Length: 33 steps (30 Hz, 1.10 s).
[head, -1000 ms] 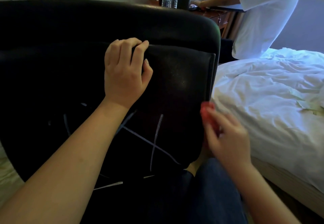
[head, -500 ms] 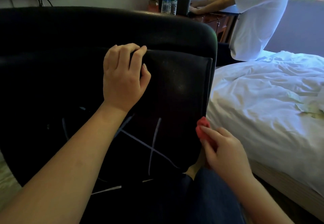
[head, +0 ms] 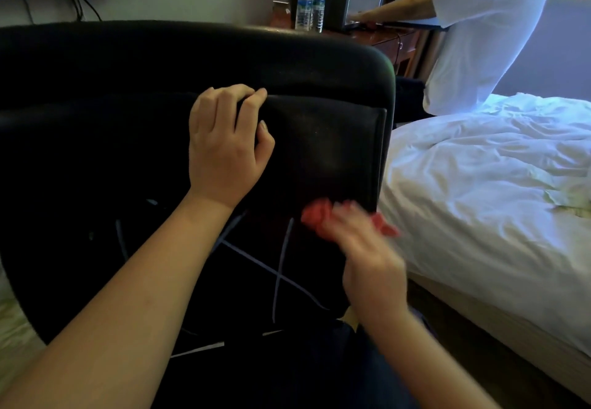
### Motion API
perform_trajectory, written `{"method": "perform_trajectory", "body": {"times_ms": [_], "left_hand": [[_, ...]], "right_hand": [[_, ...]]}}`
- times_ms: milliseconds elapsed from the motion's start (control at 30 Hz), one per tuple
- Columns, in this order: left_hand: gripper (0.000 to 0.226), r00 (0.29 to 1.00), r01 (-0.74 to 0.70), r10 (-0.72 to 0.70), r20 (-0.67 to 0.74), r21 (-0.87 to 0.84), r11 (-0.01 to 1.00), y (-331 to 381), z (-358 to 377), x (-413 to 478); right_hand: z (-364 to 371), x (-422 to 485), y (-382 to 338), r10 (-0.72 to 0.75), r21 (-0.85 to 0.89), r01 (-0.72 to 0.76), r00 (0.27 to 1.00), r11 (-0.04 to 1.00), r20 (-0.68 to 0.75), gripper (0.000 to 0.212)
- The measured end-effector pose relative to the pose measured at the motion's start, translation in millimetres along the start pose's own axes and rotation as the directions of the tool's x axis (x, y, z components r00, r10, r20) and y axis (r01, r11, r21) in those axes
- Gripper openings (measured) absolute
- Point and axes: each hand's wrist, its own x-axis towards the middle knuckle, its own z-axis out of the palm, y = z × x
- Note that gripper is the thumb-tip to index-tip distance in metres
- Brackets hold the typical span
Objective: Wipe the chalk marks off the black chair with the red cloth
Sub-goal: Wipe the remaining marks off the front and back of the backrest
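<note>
The black chair (head: 326, 66) fills the left and middle of the view. White chalk marks (head: 281, 268) cross in an X on its dark surface, with fainter strokes further left. My left hand (head: 227, 146) grips the top edge of the chair's cushion, fingers curled over it. My right hand (head: 364, 255), blurred by motion, holds the red cloth (head: 315, 218) against the chair just right of the X's upper end; a red corner sticks out on the hand's right side.
A bed with a rumpled white sheet (head: 486, 184) lies close on the right. A person in a white shirt (head: 479, 41) stands at a wooden desk (head: 383, 37) behind the chair, beside two water bottles (head: 310, 4). My dark trouser leg (head: 319, 370) is at the bottom.
My right hand has swung the red cloth up and left from the chair's right edge onto its surface near the X. My left hand keeps its grip in the same place.
</note>
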Motion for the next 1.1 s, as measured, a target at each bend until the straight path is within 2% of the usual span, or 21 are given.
{"method": "perform_trajectory", "body": {"times_ms": [100,133,200,267,400,567,733,800,900,967,1100], "left_hand": [[0.03,1.0,-0.009,0.009,-0.014,0.001,1.0,0.4,0.8,0.8],[0.03,1.0,-0.008,0.008,-0.016,0.0,1.0,1.0,0.7,0.7],[0.03,1.0,-0.004,0.004,-0.021,-0.002,1.0,2.5,0.4,1.7],[0.03,1.0,-0.006,0.006,-0.017,-0.005,1.0,3.3,-0.5,1.7],[0.03,1.0,-0.01,0.01,0.0,0.002,1.0,3.0,-1.4,0.6],[0.03,1.0,-0.007,0.007,-0.003,0.0,1.0,2.3,0.4,1.2],[0.03,1.0,-0.013,0.013,-0.014,0.003,1.0,1.0,-0.5,0.0],[0.03,1.0,-0.01,0.01,-0.015,0.007,1.0,1.8,-0.7,0.3],[0.03,1.0,-0.01,0.01,-0.002,0.002,1.0,2.7,-1.4,1.4],[0.031,1.0,-0.011,0.011,0.003,0.011,1.0,2.7,-2.3,1.3],[0.031,1.0,-0.007,0.006,0.017,0.012,1.0,3.8,-3.1,1.4]], "right_hand": [[-1.1,-64.8,-2.2,-0.172,0.099,0.155,0.968,0.983,0.186,0.043],[-3.9,-64.5,1.5,-0.207,0.134,0.183,0.959,0.974,0.195,0.038],[-11.1,-36.9,8.1,-0.205,0.158,0.187,0.973,0.97,0.106,0.032],[-19.1,11.8,13.1,-0.132,0.139,0.136,0.991,0.981,-0.036,0.032],[-15.0,73.0,13.5,-0.025,0.048,0.035,0.979,0.998,-0.204,0.033],[15.3,9.9,5.0,-0.145,0.038,0.151,0.982,0.988,-0.117,0.032],[6.1,-31.2,3.6,-0.288,0.03,0.287,0.957,0.957,0.025,0.032],[-6.3,-9.8,0.5,-0.279,0.054,0.28,0.96,0.958,-0.031,0.032],[-20.7,50.3,-6.0,-0.157,0.027,0.165,0.967,0.986,-0.202,0.035],[-15.1,79.4,-10.9,-0.111,-0.011,0.112,0.957,0.994,-0.267,0.034],[22.0,49.6,-22.4,-0.15,0.011,0.154,0.973,0.988,-0.174,0.034]]}}
